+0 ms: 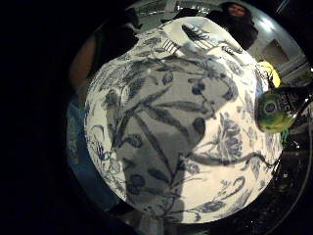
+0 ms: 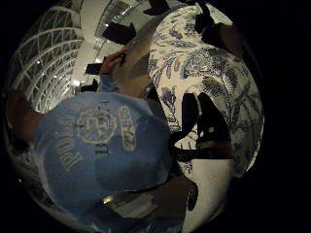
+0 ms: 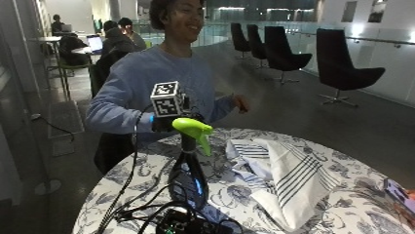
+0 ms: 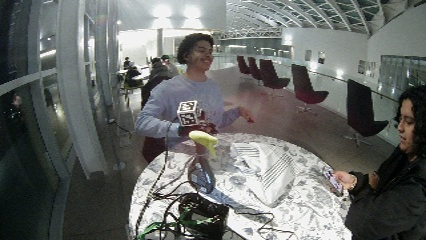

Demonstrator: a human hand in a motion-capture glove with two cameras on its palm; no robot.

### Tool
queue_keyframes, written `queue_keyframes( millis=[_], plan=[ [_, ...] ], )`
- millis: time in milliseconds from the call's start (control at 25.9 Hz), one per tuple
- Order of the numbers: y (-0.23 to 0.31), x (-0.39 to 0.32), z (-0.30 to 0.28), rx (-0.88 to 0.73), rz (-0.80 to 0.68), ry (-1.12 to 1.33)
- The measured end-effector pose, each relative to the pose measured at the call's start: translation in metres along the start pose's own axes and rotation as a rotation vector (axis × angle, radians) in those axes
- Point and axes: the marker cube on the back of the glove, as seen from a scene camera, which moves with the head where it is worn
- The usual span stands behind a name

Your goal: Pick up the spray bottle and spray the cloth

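**Reach toward the spray bottle, pickup not yet made**

Bottle first: the spray bottle [image 3: 187,165] stands upright on the round surface [image 3: 337,207], a dark, glossy, teardrop-shaped body under a lime-green plastic trigger head. The person's gloved right hand [image 3: 167,122] hangs just behind that green head, near it but apparently not touching; whether the grip is spread or curled I cannot tell, though it seems to hold nothing. Judging by this, the step in hand is the approach. The next move calls for wrapping the neck under the trigger, lifting, and turning the nozzle toward the cloth [image 3: 289,173]. That cloth lies just beside the bottle, soft white fabric with dark stripes, loosely crumpled. A blue-and-white floral covering drapes the surface.
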Motion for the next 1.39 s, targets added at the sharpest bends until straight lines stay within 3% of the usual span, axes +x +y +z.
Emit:
queue_keyframes(
  millis=[772, 1081, 1390],
  plan=[
    [0.016, 0.024, -0.005, 0.019, 0.088, -0.08],
    [0.038, 0.04, -0.022, 0.134, 0.192, -0.257],
    [0.058, 0.096, -0.048, 0.383, 0.35, -0.608]
  ],
)
